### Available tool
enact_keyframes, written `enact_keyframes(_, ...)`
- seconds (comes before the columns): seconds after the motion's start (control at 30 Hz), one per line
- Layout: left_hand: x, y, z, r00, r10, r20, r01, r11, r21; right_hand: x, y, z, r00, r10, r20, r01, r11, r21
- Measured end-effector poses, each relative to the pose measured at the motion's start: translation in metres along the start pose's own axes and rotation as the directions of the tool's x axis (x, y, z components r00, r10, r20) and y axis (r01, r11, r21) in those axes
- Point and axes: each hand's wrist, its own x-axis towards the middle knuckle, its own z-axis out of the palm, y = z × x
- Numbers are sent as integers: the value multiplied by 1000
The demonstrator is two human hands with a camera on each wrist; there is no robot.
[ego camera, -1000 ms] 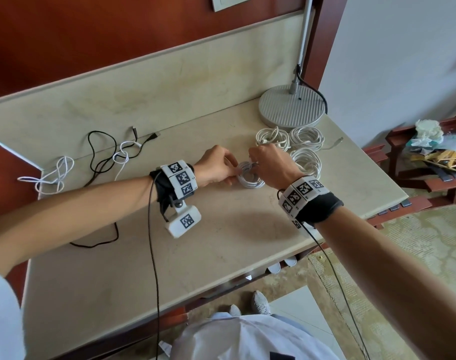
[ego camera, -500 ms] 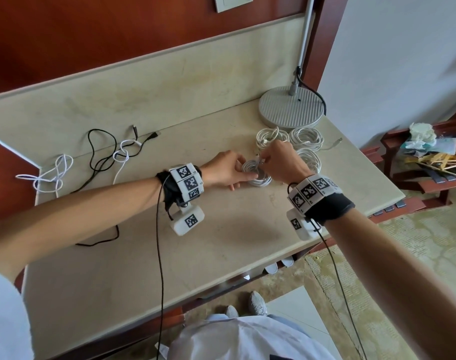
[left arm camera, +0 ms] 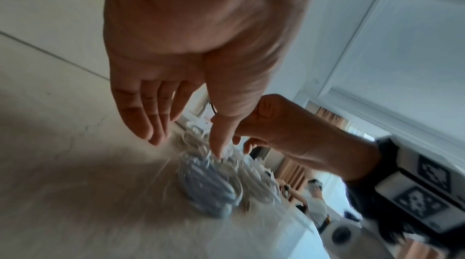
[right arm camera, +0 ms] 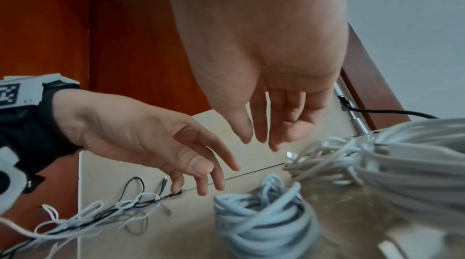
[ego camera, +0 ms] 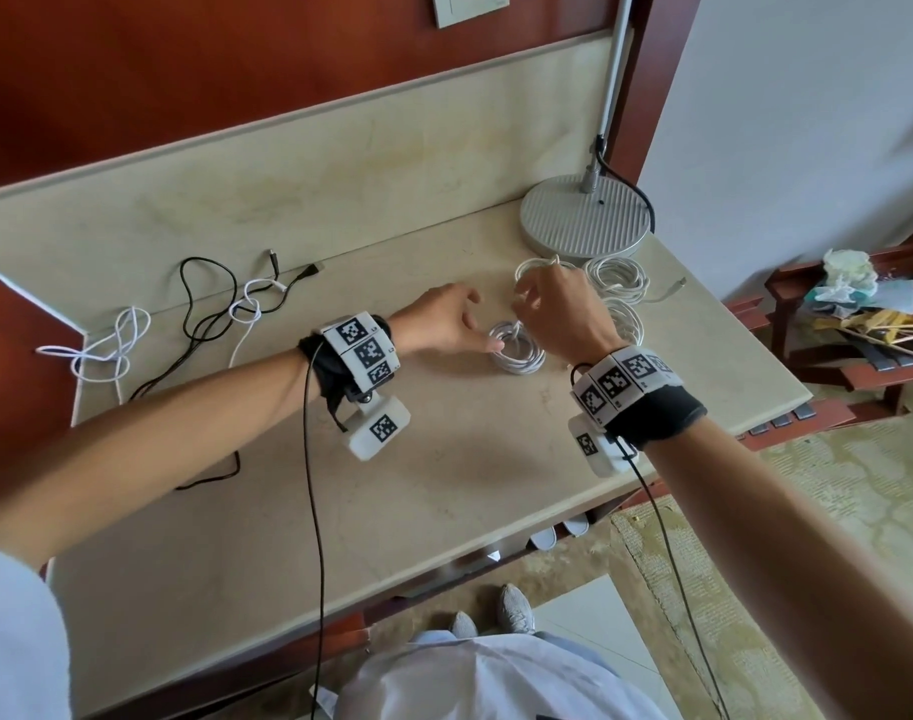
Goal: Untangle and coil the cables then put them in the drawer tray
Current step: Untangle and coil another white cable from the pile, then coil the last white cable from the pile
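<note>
A freshly wound white cable coil (ego camera: 517, 350) lies flat on the beige desk (ego camera: 444, 485). My left hand (ego camera: 452, 324) hovers just left of it, fingers relaxed and spread; in the left wrist view the thumb tip (left arm camera: 219, 150) touches the coil's (left arm camera: 208, 183) top. My right hand (ego camera: 553, 304) is raised over the coil's far side, and the right wrist view shows its fingers (right arm camera: 261, 124) straight and holding nothing above the coil (right arm camera: 264, 223). A tangle of black cable (ego camera: 205, 304) and white cables (ego camera: 106, 350) lies at the desk's left. No drawer tray is in view.
Three more white coils (ego camera: 618, 275) sit behind and right of my right hand, in front of the round grey lamp base (ego camera: 587, 215). The desk's right edge is close to them. A low wooden rack (ego camera: 859, 324) with clutter stands on the floor to the right.
Both hands were pinching the white coil; now they have let go and opened. The coil rests on the desk, and my right hand has lifted off it.
</note>
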Motion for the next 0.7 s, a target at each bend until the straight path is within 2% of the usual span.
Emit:
enact_keyframes(0.07, -4, -2, -15, 997, -8, -71, 6, 1000, -29, 3, -11, -2, 998, -21, -65, 26, 997, 75)
enact_keyframes(0.13, -12, -10, -31, 981, -37, -191, 27, 998, -56, 8, -25, -1, 992, -26, -121, 47, 984, 171)
enact_keyframes(0.23, -34, -33, -52, 899, -97, -427, 65, 994, -89, 17, -55, 9, 990, -53, -129, 87, 957, 278)
enact_keyframes(0.33, -67, -65, -60, 818, -178, -547, 129, 983, -127, 23, -94, 28, 992, -129, 9, 118, 929, 350)
enact_keyframes(0.43, -104, -98, -62, 766, -255, -590, 265, 962, -72, 28, -132, 55, 947, -230, 223, 149, 933, 327)
enact_keyframes(0.53, -137, -131, -63, 712, -383, -589, 473, 881, -2, 33, -161, 90, 855, -287, 432, 183, 947, 266)
enact_keyframes(0.6, -152, -150, -60, 701, -477, -530, 585, 810, 44, 35, -179, 116, 788, -315, 529, 188, 941, 280)
enact_keyframes(0.7, -163, -169, -53, 704, -567, -427, 650, 757, 68, 36, -205, 146, 718, -354, 600, 178, 926, 333)
